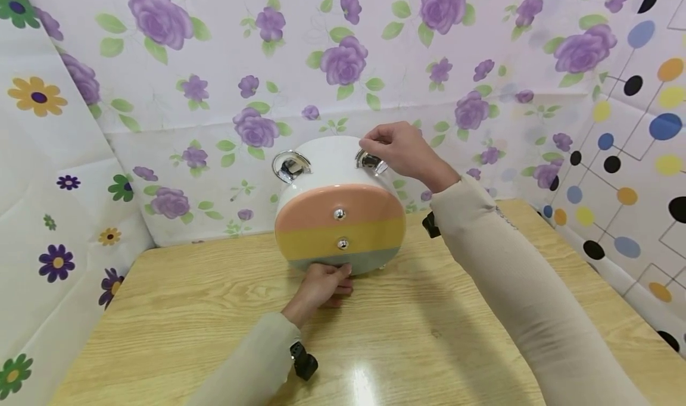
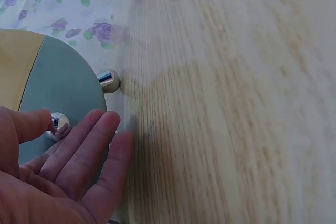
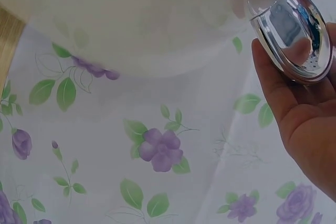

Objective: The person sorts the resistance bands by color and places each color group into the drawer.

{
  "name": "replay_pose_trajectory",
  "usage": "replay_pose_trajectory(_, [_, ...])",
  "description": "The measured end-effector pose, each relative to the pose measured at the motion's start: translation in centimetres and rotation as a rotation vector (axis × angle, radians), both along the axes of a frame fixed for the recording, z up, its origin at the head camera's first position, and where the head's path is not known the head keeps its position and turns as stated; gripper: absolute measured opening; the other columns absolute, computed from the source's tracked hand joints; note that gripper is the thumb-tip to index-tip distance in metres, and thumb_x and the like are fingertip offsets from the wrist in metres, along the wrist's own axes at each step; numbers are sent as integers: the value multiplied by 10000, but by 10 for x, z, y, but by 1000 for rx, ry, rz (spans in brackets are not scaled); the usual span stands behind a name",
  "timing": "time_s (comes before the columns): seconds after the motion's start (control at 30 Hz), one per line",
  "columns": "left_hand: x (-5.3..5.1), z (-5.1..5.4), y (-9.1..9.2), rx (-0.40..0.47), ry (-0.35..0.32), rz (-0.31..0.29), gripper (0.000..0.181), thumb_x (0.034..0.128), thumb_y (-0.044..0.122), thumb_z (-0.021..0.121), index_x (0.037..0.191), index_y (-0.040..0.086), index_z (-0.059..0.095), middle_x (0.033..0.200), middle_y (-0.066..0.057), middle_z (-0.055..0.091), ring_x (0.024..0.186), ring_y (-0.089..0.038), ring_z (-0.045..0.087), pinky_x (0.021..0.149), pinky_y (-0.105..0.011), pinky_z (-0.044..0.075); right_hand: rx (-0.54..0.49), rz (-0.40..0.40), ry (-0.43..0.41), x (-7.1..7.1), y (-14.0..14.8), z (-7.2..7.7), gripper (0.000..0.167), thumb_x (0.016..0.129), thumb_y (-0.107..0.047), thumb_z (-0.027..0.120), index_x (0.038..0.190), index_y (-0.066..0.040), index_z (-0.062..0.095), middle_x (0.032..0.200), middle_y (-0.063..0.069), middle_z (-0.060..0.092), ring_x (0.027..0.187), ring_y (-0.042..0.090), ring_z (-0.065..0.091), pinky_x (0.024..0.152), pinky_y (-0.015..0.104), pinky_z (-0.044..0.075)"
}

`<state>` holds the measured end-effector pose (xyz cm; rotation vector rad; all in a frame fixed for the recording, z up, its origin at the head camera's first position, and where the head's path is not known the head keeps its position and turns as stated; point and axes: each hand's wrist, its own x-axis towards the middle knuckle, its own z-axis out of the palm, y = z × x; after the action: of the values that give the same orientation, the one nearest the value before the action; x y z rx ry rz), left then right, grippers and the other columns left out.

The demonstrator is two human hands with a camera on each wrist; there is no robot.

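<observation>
A rounded drawer box (image 1: 305, 239) shaped like an alarm clock stands on the table, its front striped orange, yellow and grey-green. Two silver knobs show on the upper stripes. My left hand (image 1: 321, 290) is at the lowest stripe. In the left wrist view its thumb and forefinger pinch the bottom knob (image 2: 60, 131), while the other fingers stretch out below. My right hand (image 1: 399, 147) grips the chrome ear (image 3: 296, 40) at the box's top right. A matching left ear (image 1: 292, 166) stays untouched. The bottom knob is hidden by my fingers in the head view.
Under the box is a wood-grain table (image 1: 214, 328). A short chrome foot (image 2: 108, 81) props the box. Flower-printed sheeting (image 1: 214, 55) hangs close behind it, and dotted sheeting (image 1: 632, 156) borders the right side.
</observation>
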<state>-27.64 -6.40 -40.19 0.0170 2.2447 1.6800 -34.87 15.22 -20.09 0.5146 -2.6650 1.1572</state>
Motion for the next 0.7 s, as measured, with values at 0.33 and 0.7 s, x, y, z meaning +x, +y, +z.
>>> replay_pose_trajectory(0.33, [-1, -1, -2, 0, -8, -5, 442, 1022, 327, 601, 1188, -75, 681, 1031, -177, 731, 948, -279, 718, 679, -369, 639, 24, 17, -19, -7, 2, -3, 301, 1020, -319, 595, 1133, -80, 736, 1181, 80, 677, 1160, 235, 576, 983, 421, 496])
replay_pose_trajectory(0.7, [16, 36, -24, -397, 333, -205, 362, 982, 380, 653, 1044, 41, 765, 977, -37, 717, 903, -192, 663, 725, -351, 592, 113, 44, -16, 5, 28, -13, 587, 1016, -460, 556, 1483, -113, 483, 1475, 106, 497, 1314, 307, 500, 1090, 506, 443])
